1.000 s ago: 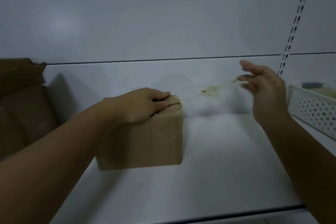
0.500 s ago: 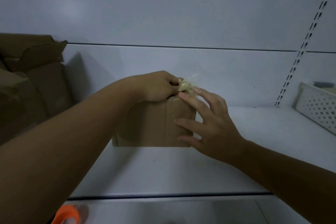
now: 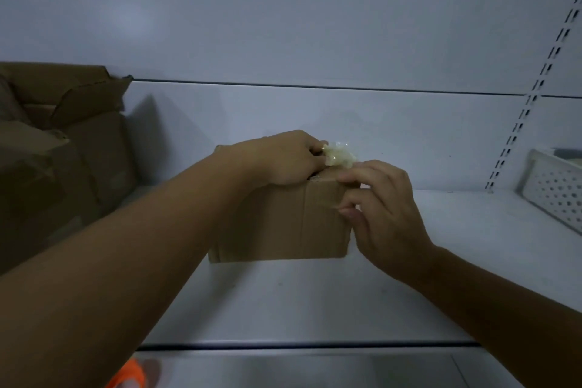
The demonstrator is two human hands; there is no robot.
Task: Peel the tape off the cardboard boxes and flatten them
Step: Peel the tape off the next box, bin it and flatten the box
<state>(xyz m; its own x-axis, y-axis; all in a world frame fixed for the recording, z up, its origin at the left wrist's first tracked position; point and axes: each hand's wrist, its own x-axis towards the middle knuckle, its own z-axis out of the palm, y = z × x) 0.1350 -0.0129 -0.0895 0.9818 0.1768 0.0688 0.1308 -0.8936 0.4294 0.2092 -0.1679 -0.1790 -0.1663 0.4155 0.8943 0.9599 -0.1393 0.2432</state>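
Note:
A small brown cardboard box [image 3: 277, 224] stands on the white shelf [image 3: 315, 299], with clear tape running down its front face. My left hand [image 3: 289, 157] rests on the box's top and holds a crumpled wad of clear tape [image 3: 340, 154] at its fingertips. My right hand [image 3: 384, 208] is at the box's upper right corner, its thumb and fingers curled and pinching at the tape edge there.
A pile of larger brown cardboard boxes [image 3: 56, 142] fills the shelf's left end. A white perforated plastic basket [image 3: 557, 195] sits at the right end. An orange object [image 3: 129, 375] shows below the shelf's front edge. A slotted upright [image 3: 535, 94] runs up the back wall.
My right hand pulled a tape strip out to the right, then came back to the box. The tape is now a wad by my left hand, and my right fingers have curled on the corner.

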